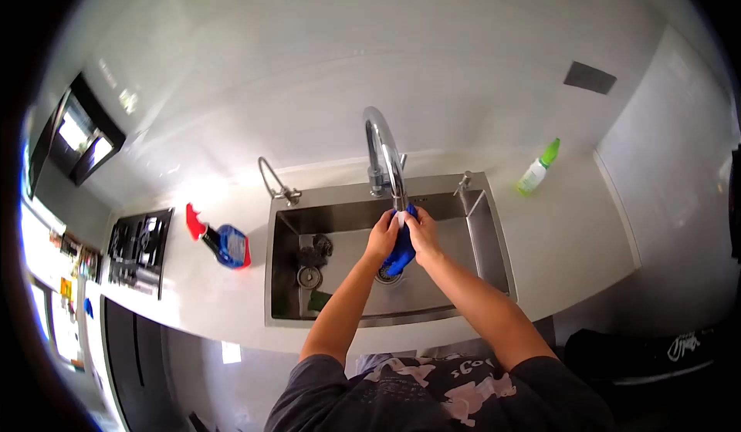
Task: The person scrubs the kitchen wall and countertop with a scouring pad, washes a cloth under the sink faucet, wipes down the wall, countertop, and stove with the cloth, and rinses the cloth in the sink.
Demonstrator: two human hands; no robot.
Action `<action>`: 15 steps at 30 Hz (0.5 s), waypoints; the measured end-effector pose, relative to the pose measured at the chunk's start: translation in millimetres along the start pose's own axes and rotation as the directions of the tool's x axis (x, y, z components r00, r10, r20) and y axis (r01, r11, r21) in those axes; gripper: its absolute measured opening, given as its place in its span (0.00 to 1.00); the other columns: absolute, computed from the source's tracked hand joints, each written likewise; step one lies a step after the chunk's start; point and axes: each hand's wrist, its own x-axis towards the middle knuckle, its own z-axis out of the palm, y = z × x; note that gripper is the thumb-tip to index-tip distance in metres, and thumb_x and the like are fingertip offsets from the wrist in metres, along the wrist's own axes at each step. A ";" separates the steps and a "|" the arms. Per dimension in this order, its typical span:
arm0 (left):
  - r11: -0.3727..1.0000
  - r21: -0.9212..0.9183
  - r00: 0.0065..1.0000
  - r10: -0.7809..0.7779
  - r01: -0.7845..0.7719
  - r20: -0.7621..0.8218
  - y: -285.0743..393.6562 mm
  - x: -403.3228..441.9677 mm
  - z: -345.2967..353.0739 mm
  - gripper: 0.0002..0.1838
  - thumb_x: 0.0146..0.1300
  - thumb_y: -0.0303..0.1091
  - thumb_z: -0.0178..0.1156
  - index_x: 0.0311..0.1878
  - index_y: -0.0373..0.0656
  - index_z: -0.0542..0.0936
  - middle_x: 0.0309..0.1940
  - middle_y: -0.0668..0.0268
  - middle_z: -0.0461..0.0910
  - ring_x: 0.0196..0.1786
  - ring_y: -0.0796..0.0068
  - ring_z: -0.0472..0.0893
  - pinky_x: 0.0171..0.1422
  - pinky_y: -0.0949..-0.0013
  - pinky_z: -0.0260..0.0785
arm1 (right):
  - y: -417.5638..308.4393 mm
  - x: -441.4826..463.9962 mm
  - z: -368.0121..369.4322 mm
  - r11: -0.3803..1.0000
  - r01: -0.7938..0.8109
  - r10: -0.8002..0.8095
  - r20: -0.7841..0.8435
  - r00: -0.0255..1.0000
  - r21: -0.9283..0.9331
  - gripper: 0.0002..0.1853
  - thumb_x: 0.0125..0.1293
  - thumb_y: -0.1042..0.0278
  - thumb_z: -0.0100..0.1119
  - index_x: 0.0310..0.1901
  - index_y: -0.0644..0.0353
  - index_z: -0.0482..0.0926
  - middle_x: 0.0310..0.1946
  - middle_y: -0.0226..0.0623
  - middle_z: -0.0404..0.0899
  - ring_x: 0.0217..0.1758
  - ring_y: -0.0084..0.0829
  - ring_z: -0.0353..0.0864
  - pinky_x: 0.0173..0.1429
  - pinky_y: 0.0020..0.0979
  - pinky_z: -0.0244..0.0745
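Observation:
A blue cloth [401,253] hangs between my two hands, under the spout of the curved chrome faucet [380,135]. My left hand [383,236] is closed on the cloth's left side. On its right side my right hand [422,234] grips it, close to the spout's tip. Both hands are over the steel sink [351,281], and the lower end of the cloth hangs above a drain. Whether water is running is hard to make out.
Dark scrubbers [315,253] and a drain basket [309,278] lie in the sink's left part. A blue spray bottle with red trigger [231,247] is left of the sink, near a black stove [140,251]. A green-capped bottle [534,176] lies right. A small tap [289,194] and soap dispenser [464,181] flank the faucet.

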 end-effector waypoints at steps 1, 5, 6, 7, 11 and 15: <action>0.994 0.105 0.996 0.046 -0.037 -0.082 5.4 -2.1 2.7 0.18 0.64 0.41 0.51 0.52 0.41 0.73 0.45 0.53 0.76 0.44 0.61 0.78 0.49 0.66 0.68 | -2.9 2.3 -1.4 1.000 0.018 -0.018 0.014 1.000 -0.024 0.09 0.61 0.67 0.56 0.41 0.60 0.76 0.32 0.27 0.76 0.35 0.18 0.71 0.41 0.23 0.67; 0.899 0.428 0.890 0.266 -0.091 -0.371 32.3 -13.2 10.2 0.14 0.58 0.37 0.56 0.47 0.47 0.75 0.39 0.54 0.75 0.44 0.53 0.76 0.46 0.59 0.69 | -3.7 12.5 -13.9 0.939 0.197 -0.163 0.139 0.977 -0.282 0.10 0.57 0.72 0.56 0.41 0.62 0.76 0.31 0.31 0.78 0.33 0.21 0.74 0.40 0.24 0.69; 0.885 0.462 0.883 0.261 -0.057 -0.390 44.8 -19.4 11.2 0.14 0.58 0.38 0.56 0.47 0.48 0.76 0.40 0.56 0.74 0.45 0.54 0.76 0.46 0.59 0.68 | -2.3 16.2 -17.4 0.915 0.204 -0.153 0.171 0.973 -0.347 0.11 0.57 0.71 0.55 0.42 0.62 0.76 0.31 0.33 0.78 0.34 0.22 0.75 0.40 0.25 0.70; 0.887 0.459 0.879 0.257 -0.049 -0.402 50.8 -22.1 11.5 0.15 0.57 0.39 0.57 0.47 0.49 0.75 0.41 0.55 0.77 0.46 0.52 0.76 0.47 0.59 0.69 | 1.2 20.3 -21.1 0.887 0.215 -0.144 0.198 0.970 -0.408 0.12 0.57 0.71 0.55 0.43 0.62 0.75 0.32 0.34 0.79 0.35 0.23 0.76 0.41 0.25 0.70; 0.947 0.319 0.892 0.118 0.030 -0.436 64.8 -19.4 16.9 0.18 0.53 0.41 0.59 0.47 0.47 0.74 0.40 0.51 0.79 0.45 0.50 0.78 0.49 0.58 0.70 | 28.1 22.1 -31.0 0.867 0.316 -0.246 0.221 0.944 -0.385 0.21 0.53 0.74 0.60 0.51 0.61 0.70 0.45 0.43 0.75 0.49 0.36 0.74 0.51 0.33 0.69; 0.986 0.094 0.942 -0.102 0.139 -0.321 80.4 -17.1 19.3 0.20 0.53 0.39 0.58 0.50 0.43 0.74 0.40 0.49 0.79 0.45 0.52 0.79 0.50 0.60 0.70 | -5.2 -5.3 -25.9 0.989 0.019 0.043 0.409 0.911 -0.145 0.31 0.51 0.77 0.58 0.59 0.59 0.63 0.46 0.35 0.73 0.49 0.28 0.74 0.52 0.29 0.69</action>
